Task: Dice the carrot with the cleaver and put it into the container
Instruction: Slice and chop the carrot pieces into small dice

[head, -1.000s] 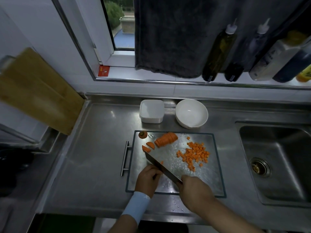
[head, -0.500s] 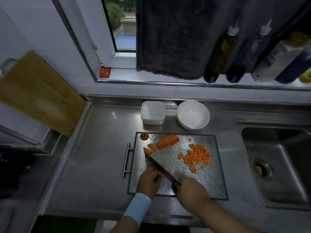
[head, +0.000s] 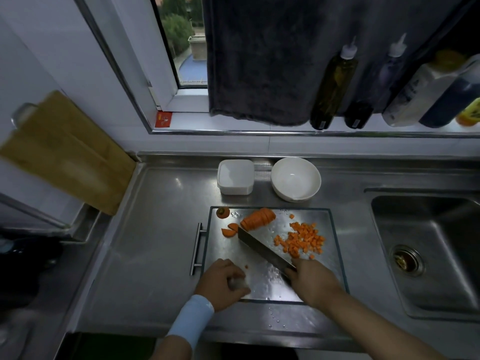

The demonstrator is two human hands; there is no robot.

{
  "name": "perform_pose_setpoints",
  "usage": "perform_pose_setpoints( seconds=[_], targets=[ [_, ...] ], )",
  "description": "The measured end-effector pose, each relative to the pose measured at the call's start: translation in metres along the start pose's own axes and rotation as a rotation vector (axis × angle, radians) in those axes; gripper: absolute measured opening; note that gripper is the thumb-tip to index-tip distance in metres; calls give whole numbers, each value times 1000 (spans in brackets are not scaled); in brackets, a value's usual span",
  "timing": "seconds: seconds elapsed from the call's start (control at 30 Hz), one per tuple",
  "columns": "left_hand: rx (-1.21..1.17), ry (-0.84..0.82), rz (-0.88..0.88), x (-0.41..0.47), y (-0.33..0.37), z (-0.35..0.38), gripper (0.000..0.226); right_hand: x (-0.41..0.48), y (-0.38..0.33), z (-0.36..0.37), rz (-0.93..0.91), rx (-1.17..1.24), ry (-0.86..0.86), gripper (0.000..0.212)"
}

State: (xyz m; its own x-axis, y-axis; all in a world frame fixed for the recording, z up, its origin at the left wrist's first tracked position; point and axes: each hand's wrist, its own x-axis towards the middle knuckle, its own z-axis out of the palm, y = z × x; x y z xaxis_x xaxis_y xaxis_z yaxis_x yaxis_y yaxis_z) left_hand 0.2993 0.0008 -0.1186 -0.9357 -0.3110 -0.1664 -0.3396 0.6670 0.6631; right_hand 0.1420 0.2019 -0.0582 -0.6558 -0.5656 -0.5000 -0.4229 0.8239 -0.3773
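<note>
Nearest, at the 7 o'clock corner of the cutting board [head: 262, 287], the left hand [head: 223, 281] has curled, blurred fingers; I cannot tell whether it holds anything. At 5 o'clock the right hand [head: 311, 281] grips the cleaver [head: 262, 249], its blade aimed toward 11 o'clock. Small orange carrot dice [head: 301, 239] are heaped at 2 o'clock. A sliced carrot stub [head: 257, 219] lies at 12 by the blade tip. Farther on the desk [head: 155, 229] stands the white container [head: 235, 176].

home kitchen | steel sink [head: 426, 255] | oil bottles [head: 333, 87] on windowsill
</note>
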Motion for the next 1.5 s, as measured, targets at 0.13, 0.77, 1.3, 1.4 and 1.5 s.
perform_pose_setpoints(
  seconds=[0.13, 0.77, 1.3, 1.4, 1.5],
  targets=[
    [207, -135, 100, -3, 3, -4, 44, -1, -3, 1, -31, -13, -3, 28],
    [-37, 134, -267, 0, 19, -6, 6, -19, -2, 14, 16, 46, 29, 28],
    [-312, 221, -469, 65, 106, 17, 26, -21, 39, -24, 143, 323, 91, 26],
    [-240, 194, -260, 53, 100, 13, 28, -17, 35, -24, 176, 488, 37, 24],
    [-22, 66, 5, 52, 112, 18, 37, -16, 29, -28, 212, 618, 2, 21]
  ],
)
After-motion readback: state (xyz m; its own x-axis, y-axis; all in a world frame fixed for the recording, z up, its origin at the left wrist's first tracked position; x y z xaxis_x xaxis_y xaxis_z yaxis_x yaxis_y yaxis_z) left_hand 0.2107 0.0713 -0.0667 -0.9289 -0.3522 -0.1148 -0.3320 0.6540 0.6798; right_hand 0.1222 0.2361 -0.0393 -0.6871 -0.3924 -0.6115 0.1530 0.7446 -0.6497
